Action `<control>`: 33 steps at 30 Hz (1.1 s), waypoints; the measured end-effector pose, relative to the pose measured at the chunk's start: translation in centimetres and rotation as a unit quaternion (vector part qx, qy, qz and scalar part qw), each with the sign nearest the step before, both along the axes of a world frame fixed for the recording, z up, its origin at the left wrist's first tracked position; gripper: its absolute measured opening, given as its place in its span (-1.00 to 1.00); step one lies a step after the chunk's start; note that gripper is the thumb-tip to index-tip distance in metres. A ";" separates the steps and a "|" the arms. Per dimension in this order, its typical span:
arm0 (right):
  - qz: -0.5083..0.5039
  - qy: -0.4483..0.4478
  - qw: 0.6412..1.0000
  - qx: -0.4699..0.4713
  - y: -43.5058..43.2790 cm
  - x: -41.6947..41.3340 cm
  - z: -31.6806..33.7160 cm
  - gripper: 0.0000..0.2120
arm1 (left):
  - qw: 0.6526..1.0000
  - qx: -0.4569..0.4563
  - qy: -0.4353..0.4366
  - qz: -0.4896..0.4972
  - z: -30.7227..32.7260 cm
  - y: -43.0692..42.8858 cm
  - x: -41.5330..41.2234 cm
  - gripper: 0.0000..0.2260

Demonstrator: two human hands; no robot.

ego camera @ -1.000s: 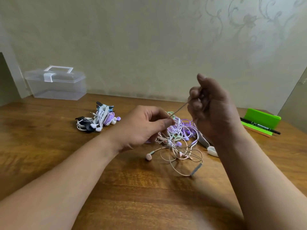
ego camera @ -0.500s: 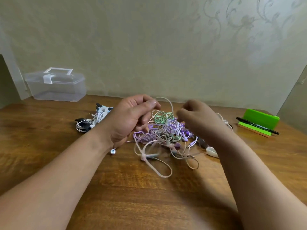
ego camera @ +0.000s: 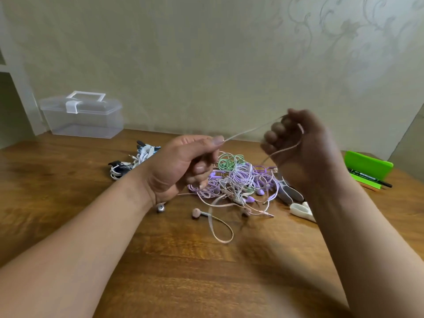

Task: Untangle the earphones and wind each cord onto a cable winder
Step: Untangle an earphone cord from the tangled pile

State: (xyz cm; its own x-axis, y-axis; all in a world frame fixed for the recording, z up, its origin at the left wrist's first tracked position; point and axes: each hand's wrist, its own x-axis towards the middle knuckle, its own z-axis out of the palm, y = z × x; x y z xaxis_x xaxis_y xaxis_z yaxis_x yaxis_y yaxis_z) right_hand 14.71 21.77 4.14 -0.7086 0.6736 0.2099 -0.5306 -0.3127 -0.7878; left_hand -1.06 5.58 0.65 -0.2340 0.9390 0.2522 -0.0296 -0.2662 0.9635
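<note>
Left hand (ego camera: 181,166) and right hand (ego camera: 300,148) each pinch one pale cord (ego camera: 249,129), which runs taut between them above the wooden table (ego camera: 183,260). Tangled earphones (ego camera: 238,182) (purple, green, pink) lie below and between the hands; a pink earbud (ego camera: 196,213) sits loose on the near side. Wound cords pile (ego camera: 130,162) and clear plastic box (ego camera: 82,115) sit beyond the left hand; green holder (ego camera: 367,167) with a pen (ego camera: 369,177) lies right of the right hand.

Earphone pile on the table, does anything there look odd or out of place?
Yes: the purple, green and pink cords are knotted in one tangle on the table, with a pink earbud trailing toward the near edge. Nothing looks broken or spilled.
</note>
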 end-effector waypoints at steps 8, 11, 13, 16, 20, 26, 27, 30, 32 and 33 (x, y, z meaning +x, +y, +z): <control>-0.048 -0.049 0.995 0.077 2.2 1.2 -0.3 -0.61 | 0.998 0.031 -0.043 -0.022 -0.1 -0.1 -0.6 -0.76; -0.153 -0.283 0.886 0.335 1.7 0.8 -1.1 -0.70 | 0.999 0.024 -0.031 -0.026 0.0 0.1 -0.4 -0.76; -0.219 -0.392 0.764 0.464 0.8 0.5 -1.5 -0.78 | 1.000 0.007 -0.004 -0.026 0.0 0.1 -0.4 -0.75; -0.280 -0.382 0.708 0.523 -0.8 0.4 -1.4 -0.64 | 0.999 -0.021 0.036 -0.016 -0.1 0.1 -0.3 -0.75; -0.145 -0.256 0.792 0.535 -3.5 0.5 -0.6 -0.67 | 0.997 -0.048 0.067 0.000 0.0 0.0 0.5 -0.74; -0.077 -0.290 0.824 0.480 -3.0 -0.3 -1.4 -0.67 | 0.997 -0.029 0.010 0.072 -0.3 0.6 0.1 -0.88; -0.092 -0.267 0.858 0.430 -2.5 -0.3 -1.3 -0.65 | 0.996 -0.027 0.000 0.081 -0.3 0.5 0.0 -0.90; -0.076 -0.142 0.962 0.220 -1.4 -0.2 -0.7 -0.68 | 0.995 -0.034 0.006 0.097 -0.4 0.6 -0.2 -0.88; -0.072 -0.086 0.985 0.134 -1.0 0.0 -0.2 -0.69 | 0.993 -0.048 0.026 0.108 -0.5 0.8 -0.2 -0.87; -0.071 -0.066 0.989 0.108 -0.9 0.0 -0.1 -0.72 | 0.990 -0.058 0.044 0.118 -0.6 0.9 -0.3 -0.84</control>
State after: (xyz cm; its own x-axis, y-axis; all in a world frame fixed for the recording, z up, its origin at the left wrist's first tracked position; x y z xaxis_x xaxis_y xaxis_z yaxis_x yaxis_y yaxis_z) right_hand 14.76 20.86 4.05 -0.6415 0.7176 0.2709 -0.4447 -0.0601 -0.8937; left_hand -1.31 6.47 0.01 -0.4329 0.8844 0.1745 0.1054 -0.1426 0.9842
